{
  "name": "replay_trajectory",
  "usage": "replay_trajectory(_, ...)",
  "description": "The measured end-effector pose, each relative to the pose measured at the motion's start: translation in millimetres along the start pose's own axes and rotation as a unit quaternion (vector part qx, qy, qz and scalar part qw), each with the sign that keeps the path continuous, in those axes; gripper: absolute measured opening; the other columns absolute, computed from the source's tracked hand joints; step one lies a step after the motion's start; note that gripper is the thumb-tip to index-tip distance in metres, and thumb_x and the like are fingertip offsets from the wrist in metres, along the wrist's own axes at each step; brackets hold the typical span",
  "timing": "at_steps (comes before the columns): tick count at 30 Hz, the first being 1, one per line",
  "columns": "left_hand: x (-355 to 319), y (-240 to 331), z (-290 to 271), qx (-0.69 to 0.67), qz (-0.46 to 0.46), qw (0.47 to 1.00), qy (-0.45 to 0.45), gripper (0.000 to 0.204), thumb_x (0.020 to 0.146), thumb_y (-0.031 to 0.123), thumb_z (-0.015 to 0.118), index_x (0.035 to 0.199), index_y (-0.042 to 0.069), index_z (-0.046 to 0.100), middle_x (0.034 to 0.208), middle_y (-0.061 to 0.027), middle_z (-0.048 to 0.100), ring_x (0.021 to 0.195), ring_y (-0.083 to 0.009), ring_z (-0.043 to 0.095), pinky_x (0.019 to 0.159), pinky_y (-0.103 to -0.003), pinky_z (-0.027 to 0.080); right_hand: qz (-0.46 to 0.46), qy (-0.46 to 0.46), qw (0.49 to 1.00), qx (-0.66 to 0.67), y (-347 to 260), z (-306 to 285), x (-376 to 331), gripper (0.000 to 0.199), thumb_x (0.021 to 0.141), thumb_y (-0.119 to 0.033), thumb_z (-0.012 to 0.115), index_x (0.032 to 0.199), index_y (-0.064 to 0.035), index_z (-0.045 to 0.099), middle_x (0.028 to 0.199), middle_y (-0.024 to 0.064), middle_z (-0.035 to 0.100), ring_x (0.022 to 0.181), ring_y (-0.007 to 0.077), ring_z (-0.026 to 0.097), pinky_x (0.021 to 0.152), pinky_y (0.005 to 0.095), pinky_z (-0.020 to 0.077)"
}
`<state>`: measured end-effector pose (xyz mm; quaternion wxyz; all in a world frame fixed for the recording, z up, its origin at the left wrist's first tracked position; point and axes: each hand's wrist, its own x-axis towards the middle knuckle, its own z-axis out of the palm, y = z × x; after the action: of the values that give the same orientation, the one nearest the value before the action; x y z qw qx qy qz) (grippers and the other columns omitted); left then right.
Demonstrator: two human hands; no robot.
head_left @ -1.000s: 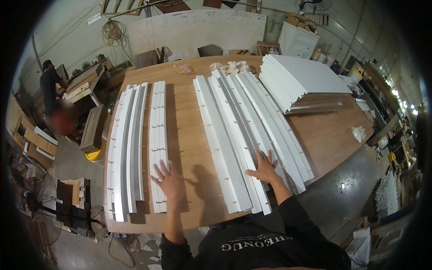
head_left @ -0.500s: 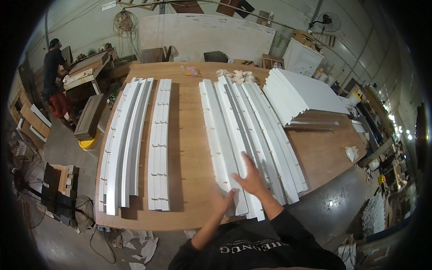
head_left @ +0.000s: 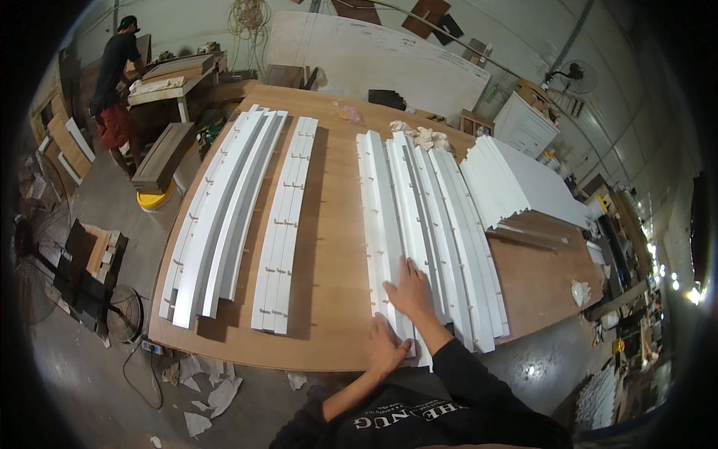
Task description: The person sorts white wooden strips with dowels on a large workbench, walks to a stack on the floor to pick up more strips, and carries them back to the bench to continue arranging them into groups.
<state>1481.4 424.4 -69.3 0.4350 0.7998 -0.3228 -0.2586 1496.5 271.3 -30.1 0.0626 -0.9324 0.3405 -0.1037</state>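
Several long white notched strips [head_left: 419, 217] lie side by side on the right half of a big plywood table [head_left: 329, 247]. My right hand [head_left: 410, 288] rests flat, fingers spread, on the near part of these strips. My left hand [head_left: 385, 346] presses on the near end of the leftmost strip at the table's front edge. Neither hand grips anything. A narrower group of white strips [head_left: 286, 224] lies in the middle-left, and a thicker bundle of white strips [head_left: 221, 217] lies at the far left of the table.
A stack of white panels [head_left: 516, 187] sits at the table's right rear, crumpled rags [head_left: 422, 136] beside it. Another person [head_left: 116, 82] stands at a workbench far left. A floor fan [head_left: 123, 322], wood blocks and paper scraps lie on the floor left of the table.
Both hands have shifted right from the bare plywood onto the near ends of the right group of strips. The view has also turned slightly toward the right.
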Motion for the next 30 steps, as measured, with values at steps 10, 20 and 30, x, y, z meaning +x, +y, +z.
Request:
replay_trajectory(10, -1.4, -17.0, -11.0, -0.18, 0.045, 0.982, 0.022, 0.087, 0.081, 0.047, 0.062, 0.136, -0.011, 0.026, 0.126, -0.0325, 0.044, 0.116, -0.045, 0.042, 0.1, -0.046, 0.032, 0.117, 0.043, 0.991, 0.051, -0.5, 8.8, 44.8, 0.072, 0.067, -0.011, 0.065, 0.132, 0.0033, 0.037, 0.116, 0.0227, 0.053, 0.108, 0.0338, 0.052, 0.092, 0.038, 0.0438)
replay_trajectory(20, -14.9, -17.4, -1.3, -0.035, 0.133, 0.99, 0.038, 0.088, 0.076, 0.05, 0.066, 0.14, 0.003, 0.029, 0.134, -0.0334, 0.033, 0.115, -0.0474, 0.042, 0.097, -0.05, 0.033, -0.002, -0.013, 0.891, 0.453, 90.2, -50.0, 44.5, 0.033, 0.08, -0.025, 0.064, 0.099, 0.0017, 0.059, 0.095, 0.0119, 0.061, 0.076, 0.0177, 0.06, 0.07, 0.0307, 0.0505)
replay_trajectory(30, -4.9, -20.0, 1.0, -0.012, 0.106, 0.993, 0.047, 0.084, 0.07, 0.022, 0.069, 0.142, 0.009, 0.029, 0.138, -0.035, 0.025, 0.113, -0.0508, 0.039, 0.094, -0.052, 0.037, -0.087, 0.09, 0.888, 0.443, 21.5, -91.5, -4.7, 0.022, 0.083, -0.018, 0.068, 0.09, 0.0015, 0.059, 0.075, 0.0038, 0.056, 0.065, 0.0086, 0.053, 0.055, 0.0225, 0.0422)
